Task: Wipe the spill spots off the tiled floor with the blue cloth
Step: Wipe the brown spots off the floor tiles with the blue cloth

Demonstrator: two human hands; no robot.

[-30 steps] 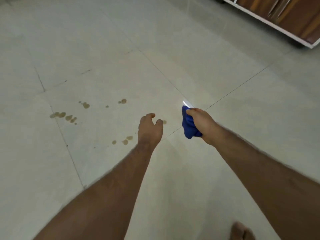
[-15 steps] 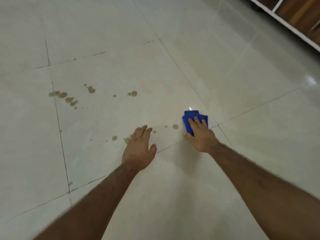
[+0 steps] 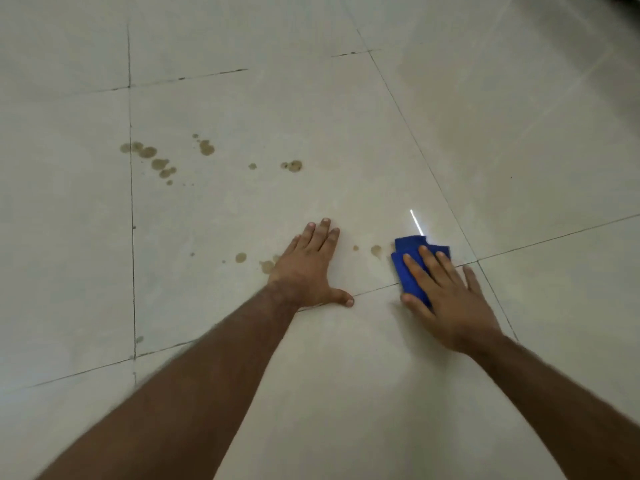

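My right hand point(image 3: 446, 296) lies flat on the folded blue cloth point(image 3: 410, 268), pressing it to the pale tiled floor point(image 3: 346, 133). A brown spill spot point(image 3: 376, 251) sits just left of the cloth, with a smaller one point(image 3: 355, 248) beside it. My left hand point(image 3: 308, 268) rests palm-down on the floor, fingers together, holding nothing. More spots point(image 3: 241, 258) lie at its left, one partly under the hand. Farther away are a cluster of spots point(image 3: 154, 159), a spot point(image 3: 206, 147) and another point(image 3: 294, 165).
Dark grout lines point(image 3: 131, 202) cross the floor around the stained tile. A bright streak of reflected light point(image 3: 416, 222) shows just beyond the cloth. A dark edge of furniture point(image 3: 623, 0) is at the top right corner.
Both hands have come down to the floor. The cloth went from bunched in my raised right hand to flat under my palm. My left hand now lies flat on the tile.
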